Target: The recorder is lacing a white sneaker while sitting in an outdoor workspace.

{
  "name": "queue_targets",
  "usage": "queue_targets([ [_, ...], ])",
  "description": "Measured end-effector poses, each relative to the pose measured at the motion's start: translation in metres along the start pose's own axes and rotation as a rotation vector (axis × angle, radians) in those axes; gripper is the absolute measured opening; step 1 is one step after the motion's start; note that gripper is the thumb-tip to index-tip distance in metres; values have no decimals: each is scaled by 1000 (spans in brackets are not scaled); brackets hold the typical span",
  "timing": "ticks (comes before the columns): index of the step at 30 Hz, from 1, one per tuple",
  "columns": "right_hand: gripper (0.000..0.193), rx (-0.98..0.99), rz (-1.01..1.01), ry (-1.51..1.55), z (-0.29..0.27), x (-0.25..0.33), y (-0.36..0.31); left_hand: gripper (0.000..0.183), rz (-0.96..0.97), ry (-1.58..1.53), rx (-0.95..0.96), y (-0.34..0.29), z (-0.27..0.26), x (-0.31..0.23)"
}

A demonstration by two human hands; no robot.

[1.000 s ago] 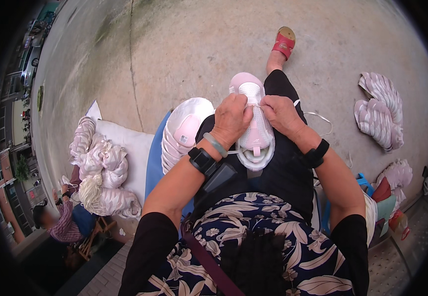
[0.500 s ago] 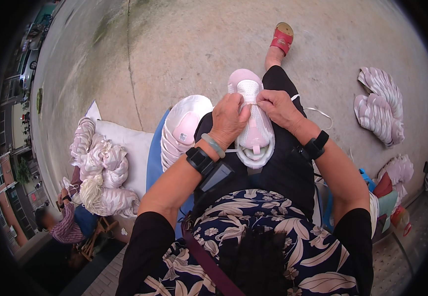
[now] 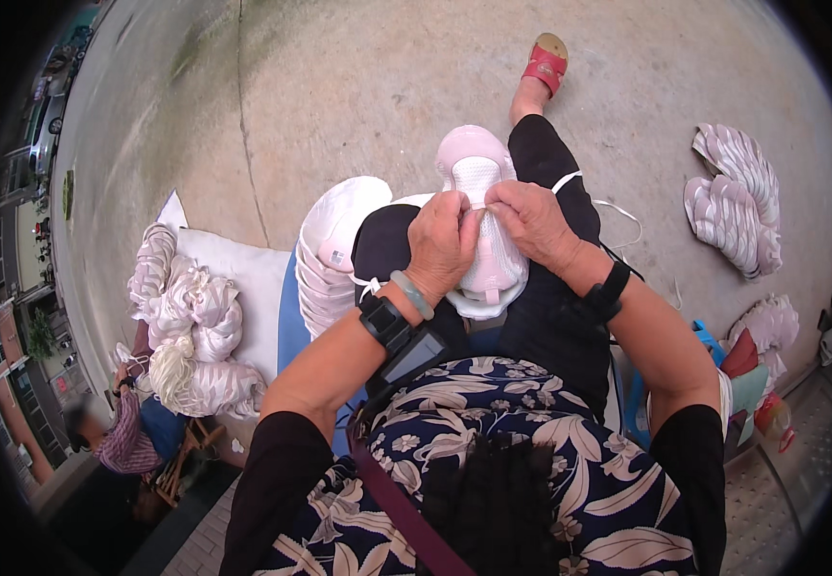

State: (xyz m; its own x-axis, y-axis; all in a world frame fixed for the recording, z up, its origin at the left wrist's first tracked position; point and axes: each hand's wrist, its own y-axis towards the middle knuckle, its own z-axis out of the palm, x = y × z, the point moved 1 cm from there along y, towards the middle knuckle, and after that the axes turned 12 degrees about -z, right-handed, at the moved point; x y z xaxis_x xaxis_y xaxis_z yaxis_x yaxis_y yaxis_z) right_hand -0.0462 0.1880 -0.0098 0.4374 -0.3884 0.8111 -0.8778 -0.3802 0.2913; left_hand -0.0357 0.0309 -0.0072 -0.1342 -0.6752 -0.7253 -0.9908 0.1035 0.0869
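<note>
A pink and white shoe upper (image 3: pixel 491 257) lies over my lap between my thighs, its rounded toe pointing away from me. My left hand (image 3: pixel 443 240) pinches it at the lace opening, thumb against fingers. Close beside it, my right hand (image 3: pixel 539 226) is pinched on the opening's other side; the fingertips of both hands nearly meet. White shoelace (image 3: pixel 570 180) shows past my right hand, and another bit of lace (image 3: pixel 368 285) by my left wrist. Whether lace also sits between my fingertips is hidden.
Nested uppers (image 3: pixel 325 278) stand by my left thigh. Bundled uppers (image 3: pixel 195 307) lie on a white sheet (image 3: pixel 248 264) farther left, near a seated person (image 3: pixel 133 432). More stacked uppers (image 3: pixel 737 202) rest on the concrete at right, above a blue container (image 3: pixel 709 341) and cloths.
Both hands remain pinched at the upper. Its heel end has tipped, so less of the inner opening shows. Lace has come into view by my left wrist.
</note>
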Motion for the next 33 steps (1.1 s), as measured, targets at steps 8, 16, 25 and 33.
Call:
queue_targets([
  [8, 12, 30, 364, 165, -11, -10, -6, 22, -58, -92, 56, 11, 2, -2],
  [16, 9, -54, 216, 98, 1, -3, -1, 23, -21, -178, 143, 4, -11, 3],
  [25, 12, 8, 303, 158, 1, -8, 2, 14, 99, -94, 1, 6, -5, -3],
  [33, 12, 96, 292, 222, -6, -13, 5, 8, 100, -46, 19, 12, -2, -2],
])
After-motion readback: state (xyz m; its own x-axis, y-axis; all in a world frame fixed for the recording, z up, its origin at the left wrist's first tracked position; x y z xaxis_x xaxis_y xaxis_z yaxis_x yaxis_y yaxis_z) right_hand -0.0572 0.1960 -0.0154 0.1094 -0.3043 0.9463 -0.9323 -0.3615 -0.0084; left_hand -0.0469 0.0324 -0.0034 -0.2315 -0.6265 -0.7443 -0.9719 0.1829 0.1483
